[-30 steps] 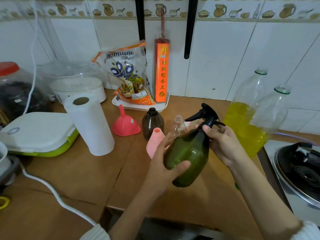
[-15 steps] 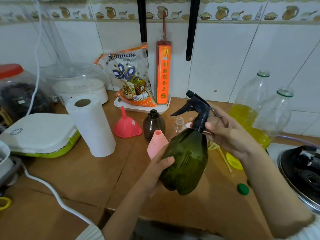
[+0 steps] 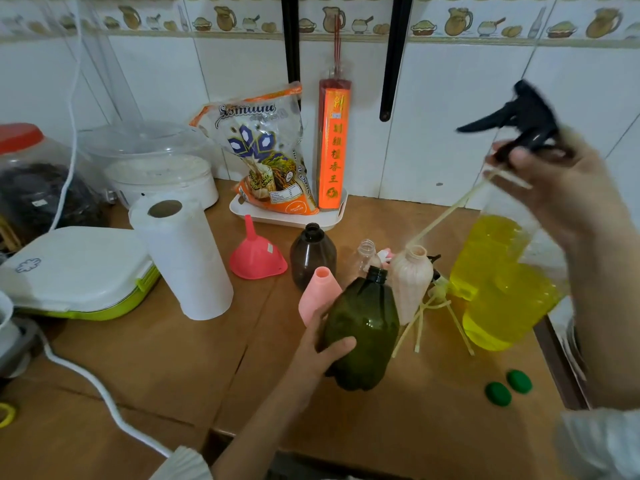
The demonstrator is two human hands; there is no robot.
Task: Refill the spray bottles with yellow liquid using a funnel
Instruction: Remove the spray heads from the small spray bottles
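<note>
My left hand [image 3: 323,351] grips the dark green spray bottle [image 3: 363,334], which stands open-necked near the counter's front. My right hand [image 3: 561,195] holds the black trigger sprayer head [image 3: 516,121] raised at the right, its pale dip tube [image 3: 446,213] trailing down to the left, clear of the bottle. A pink funnel [image 3: 256,252] sits mouth-down behind. Open bottles stand around: brown [image 3: 313,258], pink [image 3: 320,292], cream [image 3: 412,278] and a small clear one [image 3: 369,254]. Two large bottles of yellow liquid [image 3: 498,282] stand at the right.
A paper towel roll [image 3: 183,258] stands left of the funnel. A white tray [image 3: 287,216] with a snack bag and an orange incense box is at the wall. Two green caps [image 3: 507,388] lie front right. Loose pale tubes [image 3: 426,317] lie by the yellow bottles. A white cable [image 3: 100,393] crosses front left.
My right hand has lifted the black sprayer head off the green bottle and up to the right, drawing the dip tube out. My left hand keeps holding the bottle, now lower.
</note>
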